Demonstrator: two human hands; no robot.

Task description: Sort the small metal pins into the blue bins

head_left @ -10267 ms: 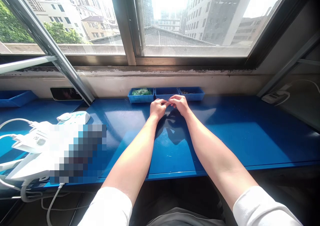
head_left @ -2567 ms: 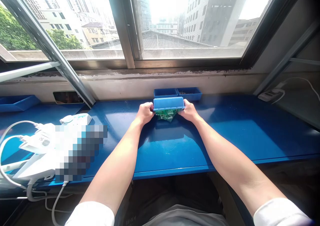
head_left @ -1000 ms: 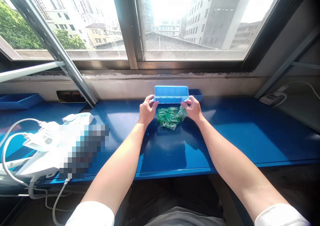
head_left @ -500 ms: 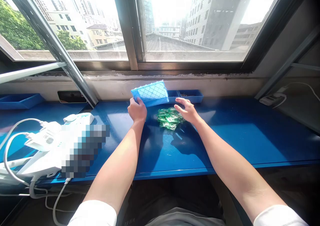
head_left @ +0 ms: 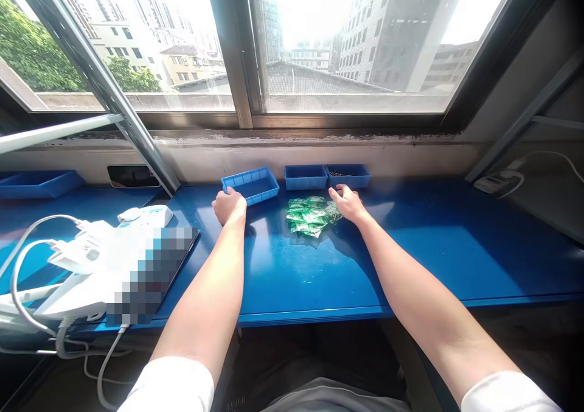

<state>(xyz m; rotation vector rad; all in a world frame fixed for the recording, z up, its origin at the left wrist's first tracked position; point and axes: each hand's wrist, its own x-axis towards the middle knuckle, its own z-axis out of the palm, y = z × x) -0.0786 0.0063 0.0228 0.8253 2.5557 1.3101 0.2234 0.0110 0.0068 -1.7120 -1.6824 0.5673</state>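
Note:
My left hand (head_left: 229,205) grips the near left corner of a blue plastic bin (head_left: 253,184), which is upright, low at the tabletop, with nothing seen inside. To its right lies a pile of small green-and-clear plastic packets (head_left: 306,217) on the blue table (head_left: 314,284). Beside the pile's right edge is my right hand (head_left: 348,205), its fingers apart and close to the packets; I cannot tell whether it touches them. Two more blue bins stand behind the pile: the left one (head_left: 305,178) shows nothing inside, and the right one (head_left: 358,177) holds small thin pieces.
On the left are a white power strip with plugs (head_left: 86,251), cables and a dark, partly blurred device (head_left: 176,272). A metal post (head_left: 132,138) meets the table near the wall. Another blue tray (head_left: 41,185) sits far left. A white adapter (head_left: 499,181) lies far right.
My left hand has brought the tilted bin down and to the left, turning it upright. My right hand has moved slightly right and lower, beside the green packets.

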